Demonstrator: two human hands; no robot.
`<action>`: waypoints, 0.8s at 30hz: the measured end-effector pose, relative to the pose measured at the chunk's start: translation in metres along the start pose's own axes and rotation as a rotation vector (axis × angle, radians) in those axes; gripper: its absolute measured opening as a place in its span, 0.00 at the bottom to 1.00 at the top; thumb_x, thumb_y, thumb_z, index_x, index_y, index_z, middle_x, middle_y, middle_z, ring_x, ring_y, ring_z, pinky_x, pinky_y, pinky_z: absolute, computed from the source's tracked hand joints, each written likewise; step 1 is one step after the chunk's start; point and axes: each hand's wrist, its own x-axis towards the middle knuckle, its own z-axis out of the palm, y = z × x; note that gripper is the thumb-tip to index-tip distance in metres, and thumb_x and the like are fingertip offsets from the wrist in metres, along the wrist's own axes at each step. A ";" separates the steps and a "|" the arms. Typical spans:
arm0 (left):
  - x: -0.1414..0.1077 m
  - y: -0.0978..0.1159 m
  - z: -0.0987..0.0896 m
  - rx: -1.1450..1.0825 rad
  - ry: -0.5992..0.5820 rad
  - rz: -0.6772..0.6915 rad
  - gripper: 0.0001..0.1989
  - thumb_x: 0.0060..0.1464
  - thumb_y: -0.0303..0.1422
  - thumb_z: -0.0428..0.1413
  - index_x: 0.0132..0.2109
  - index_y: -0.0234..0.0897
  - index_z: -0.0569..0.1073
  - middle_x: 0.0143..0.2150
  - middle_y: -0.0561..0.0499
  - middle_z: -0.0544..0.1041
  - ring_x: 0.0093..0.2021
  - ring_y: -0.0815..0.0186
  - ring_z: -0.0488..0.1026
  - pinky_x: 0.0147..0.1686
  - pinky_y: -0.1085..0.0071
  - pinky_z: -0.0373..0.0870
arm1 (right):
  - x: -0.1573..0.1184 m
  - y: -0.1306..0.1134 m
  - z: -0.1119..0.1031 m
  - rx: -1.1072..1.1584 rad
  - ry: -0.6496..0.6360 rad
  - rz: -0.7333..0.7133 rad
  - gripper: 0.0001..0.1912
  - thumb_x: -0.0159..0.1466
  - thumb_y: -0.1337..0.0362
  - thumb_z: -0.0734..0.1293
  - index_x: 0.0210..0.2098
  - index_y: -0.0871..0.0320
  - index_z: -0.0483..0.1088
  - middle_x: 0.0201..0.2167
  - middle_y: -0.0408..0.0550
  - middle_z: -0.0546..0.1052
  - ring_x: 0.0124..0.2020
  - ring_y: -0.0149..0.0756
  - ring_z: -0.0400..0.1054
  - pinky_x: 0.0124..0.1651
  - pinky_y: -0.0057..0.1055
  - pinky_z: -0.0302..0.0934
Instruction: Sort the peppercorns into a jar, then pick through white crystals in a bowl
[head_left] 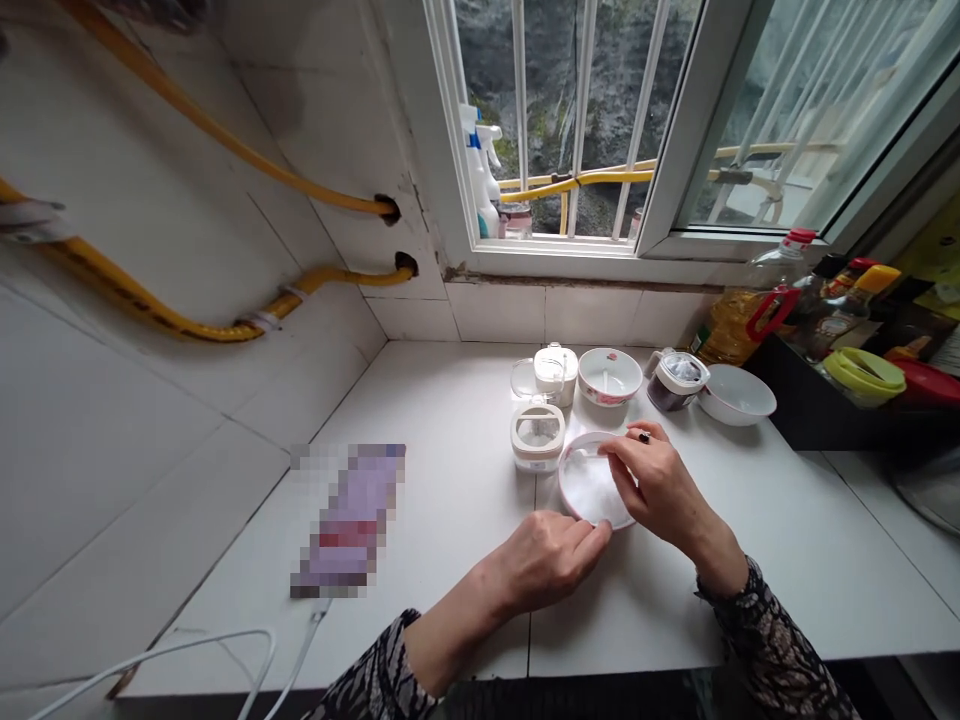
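Observation:
A white bowl with a pink rim (pixel 566 500) stands on the counter, holding white powder or grains. My left hand (pixel 551 550) is closed at the bowl's near edge, thumb and fingers on the rim. Over the bowl's right side, my right hand (pixel 656 480) pinches a small pale spoon (pixel 589 455), whose end lies over the white contents. A dark ring shows on this hand. Just left of the bowl is a small container with a clear-topped lid (pixel 538 437). Behind it sits another white container (pixel 555 370), with a clear lid standing open beside it.
Farther back are a flower-patterned bowl (pixel 609 378), a lidded jar with dark contents (pixel 675 380) and a pale bowl (pixel 737 395). An oil bottle (pixel 750 310) and a dark rack of bottles (pixel 810 400) stand right. A blurred phone-like object (pixel 352 520) with a white cable (pixel 311 635) lies left.

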 end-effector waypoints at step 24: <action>0.000 0.000 -0.005 -0.042 -0.028 -0.001 0.12 0.62 0.20 0.45 0.46 0.26 0.72 0.22 0.53 0.70 0.20 0.69 0.66 0.16 0.74 0.64 | -0.001 0.001 -0.019 0.150 -0.065 0.105 0.14 0.62 0.77 0.58 0.41 0.55 0.69 0.24 0.42 0.75 0.24 0.34 0.66 0.49 0.42 0.62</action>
